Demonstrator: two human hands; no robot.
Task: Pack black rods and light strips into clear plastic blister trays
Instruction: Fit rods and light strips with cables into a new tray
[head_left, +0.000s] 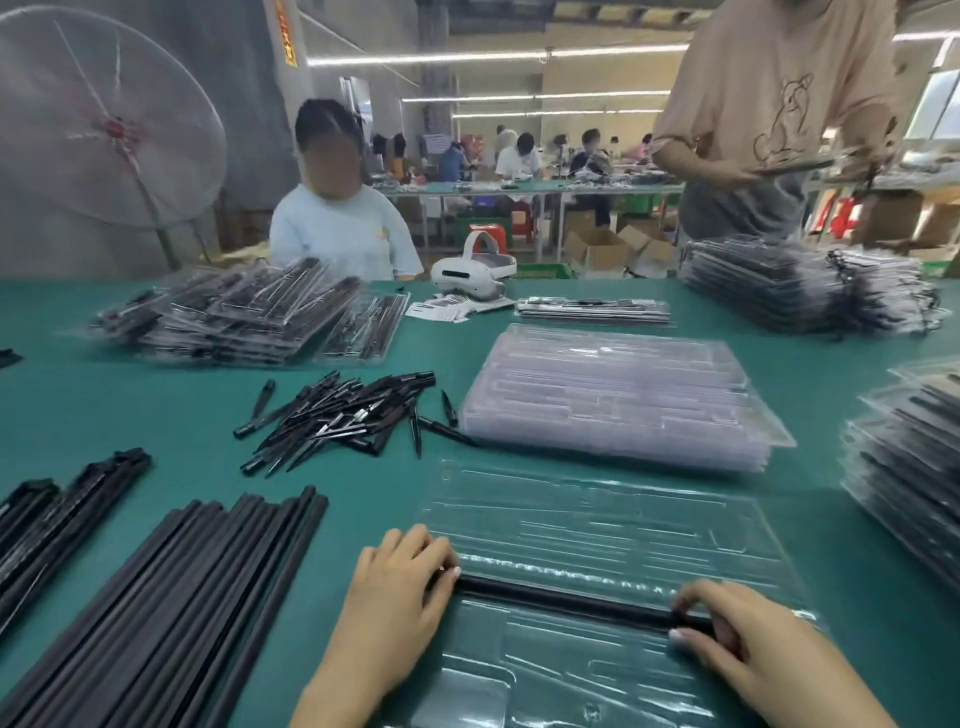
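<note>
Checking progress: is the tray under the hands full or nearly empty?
Nearly empty: the tray holds one black rod; its other slots show bare.

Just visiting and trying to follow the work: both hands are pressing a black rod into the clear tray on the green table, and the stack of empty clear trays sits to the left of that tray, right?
Not quite. In the head view the stack of empty trays lies behind the tray, farther from the person, not to its left. The rest holds: left hand and right hand press the black rod into the tray on the green table.
</note>
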